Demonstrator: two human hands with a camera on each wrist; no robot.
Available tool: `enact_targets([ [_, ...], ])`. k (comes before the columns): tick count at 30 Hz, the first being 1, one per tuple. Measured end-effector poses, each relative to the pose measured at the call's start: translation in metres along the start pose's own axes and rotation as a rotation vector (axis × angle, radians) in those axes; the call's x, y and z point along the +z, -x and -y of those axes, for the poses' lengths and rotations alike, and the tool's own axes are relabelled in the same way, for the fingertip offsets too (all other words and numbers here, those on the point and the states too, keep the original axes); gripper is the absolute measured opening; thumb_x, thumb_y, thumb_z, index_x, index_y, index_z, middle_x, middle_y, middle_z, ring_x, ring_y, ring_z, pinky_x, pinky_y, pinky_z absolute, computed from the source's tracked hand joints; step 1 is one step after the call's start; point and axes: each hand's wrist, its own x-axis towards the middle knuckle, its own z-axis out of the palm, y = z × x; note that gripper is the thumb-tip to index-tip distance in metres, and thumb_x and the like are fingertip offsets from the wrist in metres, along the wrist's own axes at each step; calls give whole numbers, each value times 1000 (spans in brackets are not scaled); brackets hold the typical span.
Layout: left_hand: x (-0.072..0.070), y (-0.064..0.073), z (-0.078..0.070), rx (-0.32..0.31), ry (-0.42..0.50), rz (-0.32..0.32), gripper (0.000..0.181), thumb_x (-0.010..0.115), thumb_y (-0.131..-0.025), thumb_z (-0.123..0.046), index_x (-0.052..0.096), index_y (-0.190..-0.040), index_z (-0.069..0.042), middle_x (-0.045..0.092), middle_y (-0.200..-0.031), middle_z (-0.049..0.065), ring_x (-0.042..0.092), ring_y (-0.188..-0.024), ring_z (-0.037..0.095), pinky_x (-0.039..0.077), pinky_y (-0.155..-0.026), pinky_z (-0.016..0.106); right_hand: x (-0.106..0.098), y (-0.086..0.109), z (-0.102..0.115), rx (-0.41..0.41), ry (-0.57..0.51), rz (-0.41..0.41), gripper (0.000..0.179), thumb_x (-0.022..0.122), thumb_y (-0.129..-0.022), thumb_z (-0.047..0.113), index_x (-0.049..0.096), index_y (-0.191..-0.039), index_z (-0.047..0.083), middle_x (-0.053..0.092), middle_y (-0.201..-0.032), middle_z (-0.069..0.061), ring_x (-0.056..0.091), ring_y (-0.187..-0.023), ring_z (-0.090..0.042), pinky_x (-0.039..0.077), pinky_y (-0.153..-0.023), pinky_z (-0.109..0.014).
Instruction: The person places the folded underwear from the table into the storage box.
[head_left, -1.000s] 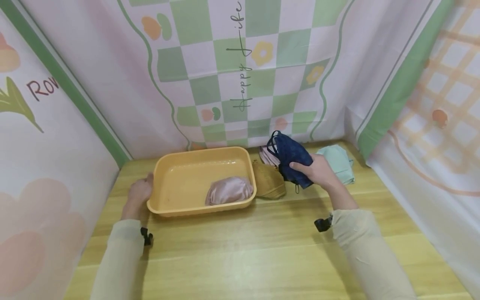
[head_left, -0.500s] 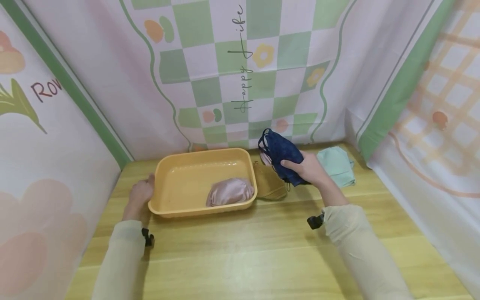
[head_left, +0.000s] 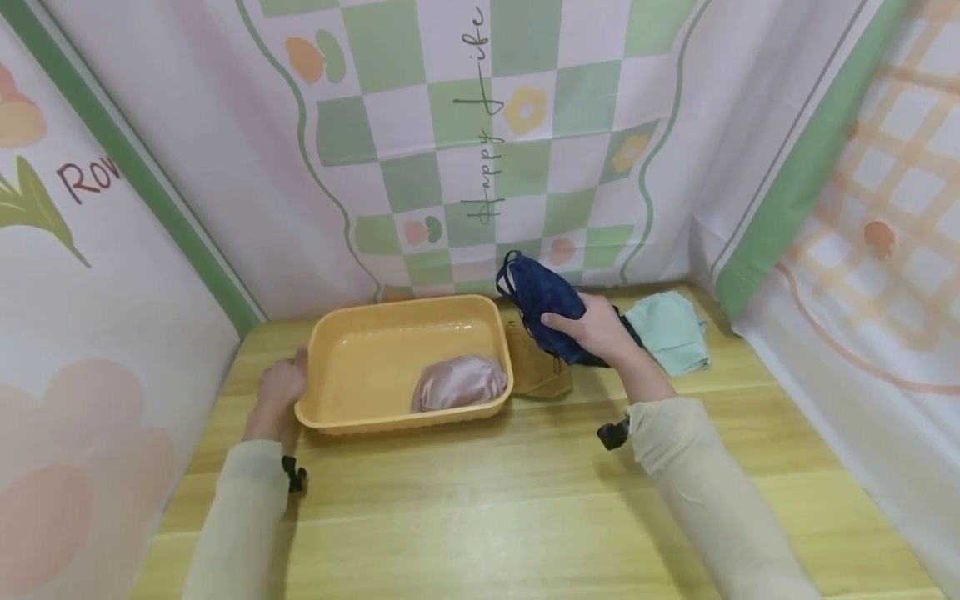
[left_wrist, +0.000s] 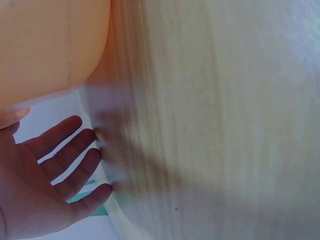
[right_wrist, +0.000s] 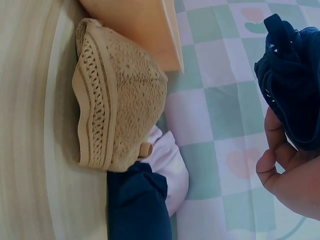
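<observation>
My right hand grips a folded navy blue bra by its near side, thumb on top, straps sticking out at the far left. The bra is held up over a tan lace bra beside the tray, hiding part of it in the head view. A shiny pink bra lies in the right front corner of the yellow tray. At the tray's left end is my left hand. In the left wrist view its fingers are spread, their tips at the tabletop, with the thumb by the tray's rim.
Behind the tan bra, a pale pink garment and a dark blue folded one lie against the back curtain. Farther right sits a mint green folded garment. Printed curtains close off the wooden table at the back and sides.
My right hand has carried the navy bra leftward, toward the tray, uncovering a dark garment beside the mint one. The left hand and the tray have stayed in place.
</observation>
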Motion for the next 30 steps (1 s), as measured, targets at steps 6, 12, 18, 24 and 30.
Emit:
enact_targets([
  [6, -1, 0, 0, -8, 2, 13, 88, -3, -102, -55, 38, -147, 8, 37, -147, 39, 38, -135, 58, 30, -117, 62, 8, -6, 9, -50, -4, -22, 58, 70, -86, 56, 67, -121, 11, 72, -117, -16, 71, -101, -31, 57, -92, -47],
  [12, 1, 1, 3, -10, 3, 20, 89, -4, -102, -57, 39, -147, 8, 38, -147, 39, 39, -134, 57, 31, -117, 62, 17, -11, 16, -65, -8, -30, 48, 72, -85, 53, 71, -104, 9, 75, -102, -14, 72, -89, -26, 58, -85, -42],
  [18, 1, 1, 2, -8, 3, 21, 92, -5, -100, -58, 38, -147, 8, 38, -147, 39, 38, -134, 57, 31, -117, 62, 19, -14, 23, -56, 26, -25, 54, 70, -84, 58, 69, -112, 12, 74, -109, -14, 70, -99, -30, 56, -92, -46],
  [24, -1, 1, 2, -1, -4, 19, 92, -6, -100, -57, 38, -146, 9, 38, -147, 39, 38, -134, 58, 31, -116, 62, 21, -17, 25, -67, 24, -27, 54, 70, -84, 56, 69, -114, 11, 74, -111, -15, 70, -102, -31, 56, -93, -46],
  [30, 0, 1, 0, 8, -5, 15, 90, -5, -101, -56, 39, -147, 8, 38, -147, 39, 38, -134, 58, 31, -116, 62, 28, -20, 26, -88, -8, -20, 62, 72, -85, 52, 64, -131, 10, 69, -124, -18, 66, -115, -34, 54, -100, -48],
])
